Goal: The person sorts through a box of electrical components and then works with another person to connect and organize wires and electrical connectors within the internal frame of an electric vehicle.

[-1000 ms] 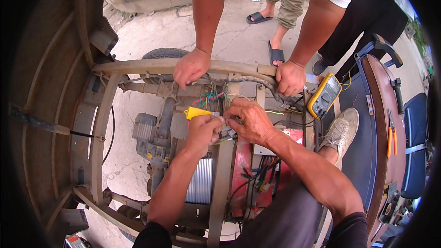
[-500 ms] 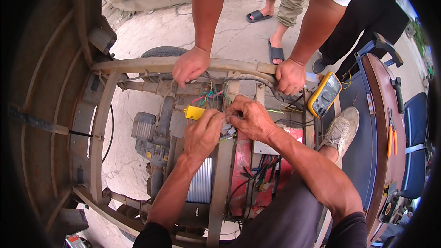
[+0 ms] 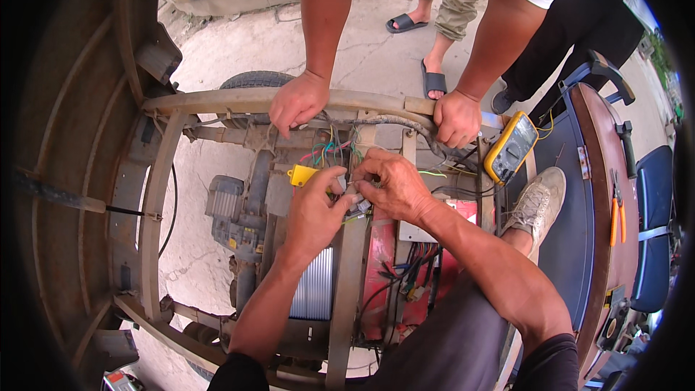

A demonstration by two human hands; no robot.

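Over the vehicle frame's crossbar (image 3: 346, 275), my left hand (image 3: 313, 206) has its thumb and forefinger apart, close to the wiring. My right hand (image 3: 397, 187) faces it in a pinch, with what looks like a thin wire at its fingertips; the fingers partly hide it. Just below the fingertips is a small grey connector (image 3: 358, 208). A yellow box-shaped part (image 3: 301, 175) sits beside my left hand, partly covered by it. Beyond both hands lies a bundle of coloured wires (image 3: 331, 149).
Opposite me, another person's hands (image 3: 298, 103) rest on the frame's far rail (image 3: 239, 101). A yellow multimeter (image 3: 511, 148) leans at the right, near my shoe (image 3: 539, 203). Orange-handled pliers (image 3: 617, 213) lie on the brown panel. A motor (image 3: 235, 210) and red battery-like blocks (image 3: 381, 268) sit lower within the frame.
My left hand's thumb and forefinger have spread and drawn slightly back from the right fingertips. My right hand stays pinched in nearly the same place.
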